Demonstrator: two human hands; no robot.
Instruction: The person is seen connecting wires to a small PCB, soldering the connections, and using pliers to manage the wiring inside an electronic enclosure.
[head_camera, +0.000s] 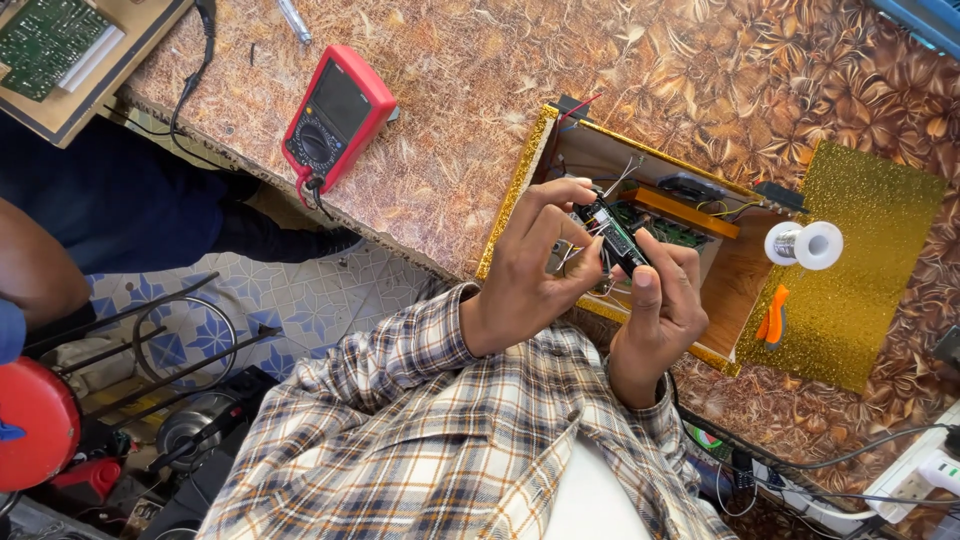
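Note:
Both my hands meet over an open gold-glitter box (520, 180) with a wooden inside. My left hand (525, 270) pinches the upper end of a small black electronic module (612, 236) with thin wires hanging from it. My right hand (668, 305) grips the module's lower end, thumb pressed on its side. Inside the box lie a green circuit board (668, 228), an orange strip (690, 212) and loose wires. My plaid sleeves fill the lower middle of the view.
A red multimeter (335, 115) lies on the patterned brown table (450, 70). A solder spool (805, 245) rests on a gold glitter lid (870, 300), with an orange-handled tool (771, 316) beside it. A white power strip (920, 470) sits lower right. Another person (60, 230) is at left.

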